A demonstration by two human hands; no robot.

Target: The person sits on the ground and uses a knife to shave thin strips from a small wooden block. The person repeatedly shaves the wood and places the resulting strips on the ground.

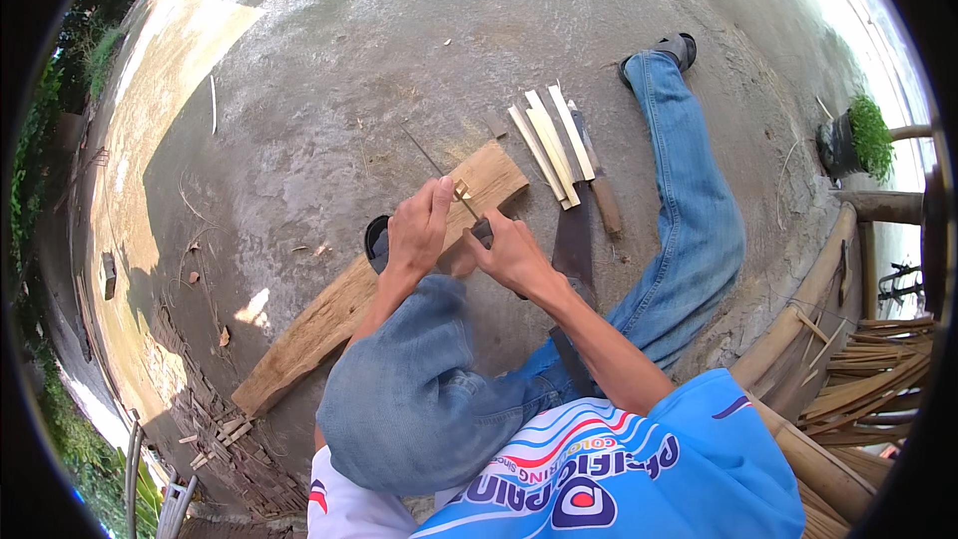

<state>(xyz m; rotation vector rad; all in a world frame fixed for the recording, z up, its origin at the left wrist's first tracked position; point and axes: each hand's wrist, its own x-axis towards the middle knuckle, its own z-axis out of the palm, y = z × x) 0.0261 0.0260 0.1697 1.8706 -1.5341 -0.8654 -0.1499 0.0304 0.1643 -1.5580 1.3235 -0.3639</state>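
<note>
A long, thick wooden plank [319, 324] lies slantwise on the ground, partly under my bent left leg. At its far end my left hand [417, 225] is closed on a short, pale piece of wood [461, 190], pressing it against the plank. My right hand [514, 255] grips the dark handle of a thin-bladed saw [429, 153]. Its narrow blade, seen nearly edge-on, crosses the pale piece and points away to the upper left. The blade's teeth are too small to make out. Pale sawdust lies beside the plank's far end.
Several pale wooden strips [544, 145] lie right of the plank. Beside them is a knife with a wooden handle [606, 207], and a broad dark blade [573, 245] sits closer to me. A potted plant [868, 140] and a pile of split strips [868, 389] are at the right.
</note>
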